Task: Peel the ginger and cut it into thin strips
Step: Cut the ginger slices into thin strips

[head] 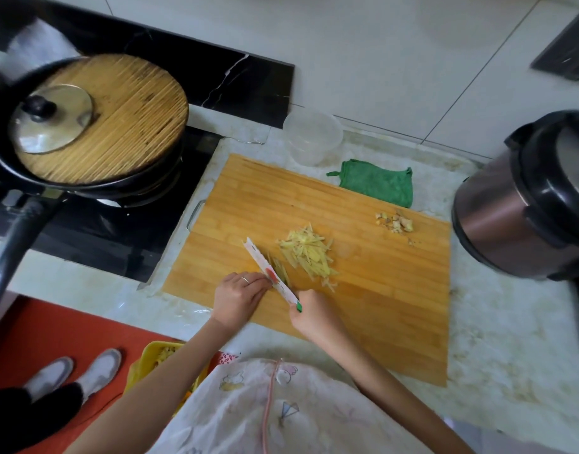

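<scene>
Left hand (237, 298) noted palm-down on the cutting board (379, 306); fingers nearly straight, fingertips (263, 283) laid against the left face of the knife (268, 270); whatever is pressed beneath them is hidden by the blade, so the uncut remainder cannot be confirmed.

Blade's long axis is observed running diagonally, tip far-left, handle near-right; a few slivers (281, 271) are seen just beside its right face.

Ginger strips (309, 257) are heaped to the right of the blade and apart from it, lying roughly parallel to it.

Right hand (314, 317) is closed round the green handle.

Peel scraps (394, 222) are set well apart, far-right.

Judgement: the work lies between the hands, nearer the left; cuts are expected to advance leftward toward the fingertips; task judged nearly complete.
</scene>
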Tool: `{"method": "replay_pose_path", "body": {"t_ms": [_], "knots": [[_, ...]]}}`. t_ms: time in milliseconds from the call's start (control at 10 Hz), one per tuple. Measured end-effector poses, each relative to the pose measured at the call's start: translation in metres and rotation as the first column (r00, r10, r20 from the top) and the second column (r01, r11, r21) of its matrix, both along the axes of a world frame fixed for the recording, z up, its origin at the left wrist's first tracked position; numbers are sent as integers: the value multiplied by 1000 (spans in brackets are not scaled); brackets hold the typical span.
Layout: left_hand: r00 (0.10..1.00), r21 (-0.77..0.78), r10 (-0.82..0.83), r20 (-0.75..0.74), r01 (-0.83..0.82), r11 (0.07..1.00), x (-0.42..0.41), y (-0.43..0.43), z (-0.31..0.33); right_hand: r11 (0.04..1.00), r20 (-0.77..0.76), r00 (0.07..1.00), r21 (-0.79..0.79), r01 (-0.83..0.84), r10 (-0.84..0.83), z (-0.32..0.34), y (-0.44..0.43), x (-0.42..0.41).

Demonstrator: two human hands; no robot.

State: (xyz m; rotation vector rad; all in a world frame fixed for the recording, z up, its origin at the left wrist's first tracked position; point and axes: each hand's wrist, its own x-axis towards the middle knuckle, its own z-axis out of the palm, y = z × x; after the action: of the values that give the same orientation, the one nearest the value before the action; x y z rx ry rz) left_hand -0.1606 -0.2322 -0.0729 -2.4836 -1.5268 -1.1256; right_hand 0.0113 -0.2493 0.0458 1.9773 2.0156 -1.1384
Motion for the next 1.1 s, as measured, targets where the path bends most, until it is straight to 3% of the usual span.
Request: {"method": "replay_pose_path", "body": {"t_ms": [600, 900, 1100], "knots": [[1000, -13, 12, 4, -11, 1000, -1, 2, -2, 998, -4, 999, -31, 54, -54, -8, 6, -15], [1000, -3, 19, 14, -19, 1000, -1, 2, -1, 970, -184, 953, -30, 240, -241, -11, 46, -17], [999, 10, 52, -3, -52, 999, 0, 1, -2, 995, -105, 989, -23, 98, -100, -13, 12, 1]]}}
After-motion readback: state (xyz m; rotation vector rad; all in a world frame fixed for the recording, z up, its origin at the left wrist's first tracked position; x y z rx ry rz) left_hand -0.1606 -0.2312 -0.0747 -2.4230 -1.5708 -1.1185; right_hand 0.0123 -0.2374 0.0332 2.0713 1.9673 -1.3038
